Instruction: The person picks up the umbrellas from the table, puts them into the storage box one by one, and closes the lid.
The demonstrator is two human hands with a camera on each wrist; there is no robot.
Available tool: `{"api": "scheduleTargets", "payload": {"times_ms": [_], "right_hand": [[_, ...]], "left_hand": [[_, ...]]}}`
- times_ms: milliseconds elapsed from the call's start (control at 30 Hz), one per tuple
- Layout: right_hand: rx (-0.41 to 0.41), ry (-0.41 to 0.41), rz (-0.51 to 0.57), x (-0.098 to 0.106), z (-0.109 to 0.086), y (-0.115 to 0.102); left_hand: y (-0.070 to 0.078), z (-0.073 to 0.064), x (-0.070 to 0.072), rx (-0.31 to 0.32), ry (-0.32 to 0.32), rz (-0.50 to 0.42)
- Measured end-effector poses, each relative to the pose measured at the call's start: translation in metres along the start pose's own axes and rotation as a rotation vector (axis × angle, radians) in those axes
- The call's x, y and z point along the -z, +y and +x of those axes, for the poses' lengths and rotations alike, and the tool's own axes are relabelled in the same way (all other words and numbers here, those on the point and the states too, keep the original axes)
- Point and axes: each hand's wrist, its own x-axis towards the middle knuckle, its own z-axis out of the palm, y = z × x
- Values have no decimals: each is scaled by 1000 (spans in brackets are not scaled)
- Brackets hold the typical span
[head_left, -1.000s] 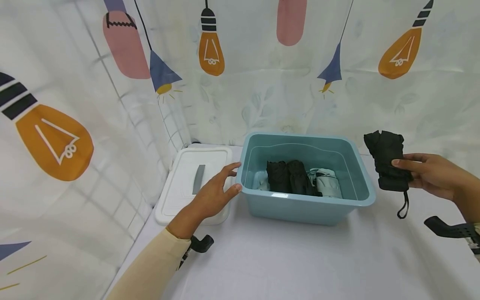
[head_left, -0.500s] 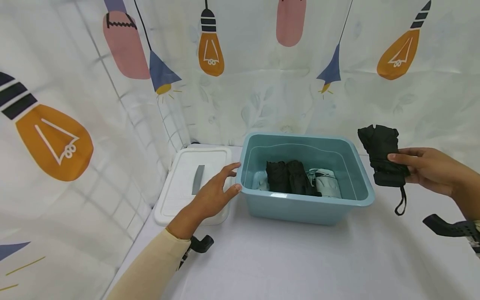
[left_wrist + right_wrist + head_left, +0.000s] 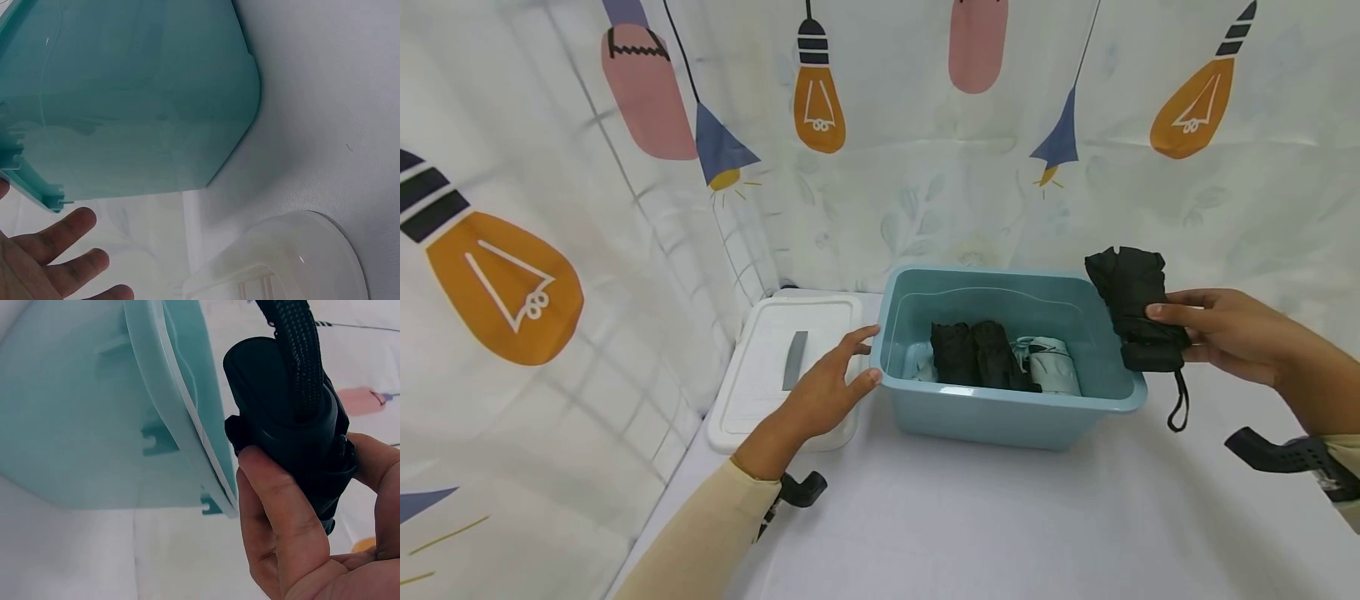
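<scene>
In the head view my right hand (image 3: 1232,333) pinches a black folding umbrella (image 3: 1131,287) between thumb and fingers, beside the right rim of the blue plastic bin (image 3: 985,423). A wrist strap (image 3: 1180,404) hangs from the umbrella's handle (image 3: 262,381); the right wrist view shows that handle end close to the bin's rim. Inside the bin lie two black bundles (image 3: 955,354) side by side and a pale blue bundle (image 3: 1054,365). At the bin's left rim, my left hand (image 3: 820,387) has its fingers spread, fingertips right at the edge.
A white lid (image 3: 760,383) with a grey handle (image 3: 796,360) lies left of the bin, partly under my left forearm. The white-covered table (image 3: 970,525) extends in front. A printed curtain (image 3: 865,208) closes off the back and left side.
My right hand has carried the black umbrella leftward, from apart from the bin to overlapping its right rim in the head view. The left hand and bin stay put.
</scene>
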Motion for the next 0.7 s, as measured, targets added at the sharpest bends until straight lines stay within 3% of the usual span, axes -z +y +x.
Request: {"api": "scheduleTargets", "payload": {"times_ms": [700], "right_hand": [[11,-58,53,-28,11,-13]], "left_hand": [[1,-1,-1,-9,11,2]]}}
